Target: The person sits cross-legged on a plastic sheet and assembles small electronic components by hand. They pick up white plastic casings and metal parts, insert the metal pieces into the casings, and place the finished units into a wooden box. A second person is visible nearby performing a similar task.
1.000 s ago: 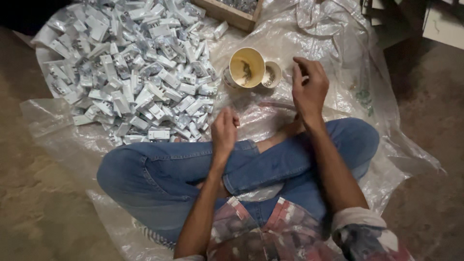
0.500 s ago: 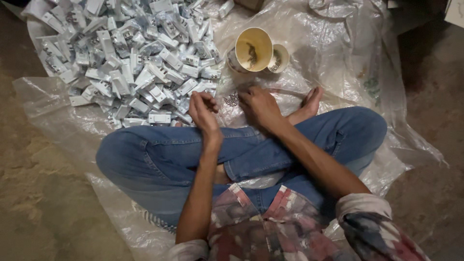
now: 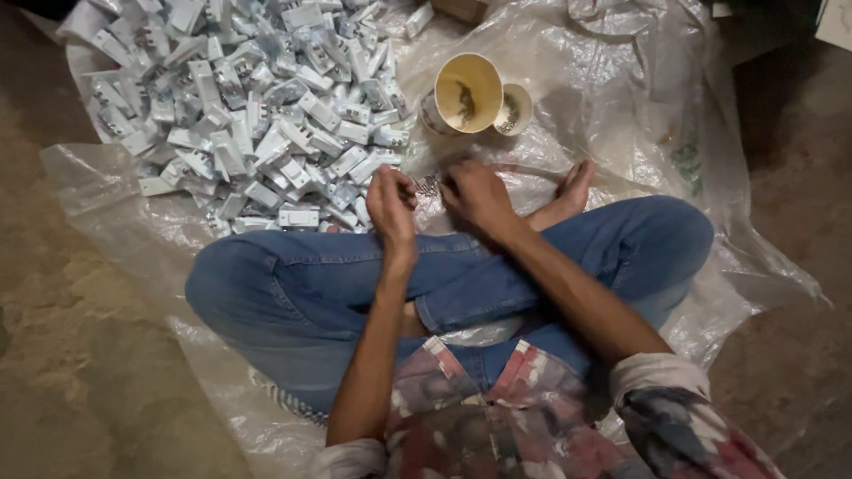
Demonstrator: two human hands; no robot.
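I sit cross-legged on a clear plastic sheet. My left hand and my right hand are close together just above my knees, fingers curled. Between them lies a small heap of tiny metal parts, and both hands touch or pinch at it; what each finger holds is too small to tell. A large pile of small white plastic pieces spreads to the far left. A bigger paper cup and a smaller cup stand beyond my hands.
My bare foot rests right of my right hand. Bare dusty floor lies around the sheet. A cardboard box corner shows at the top edge.
My right hand came down from beside the cups to the small metal heap near my knees. My left hand moved forward to meet it. The view shifted slightly.
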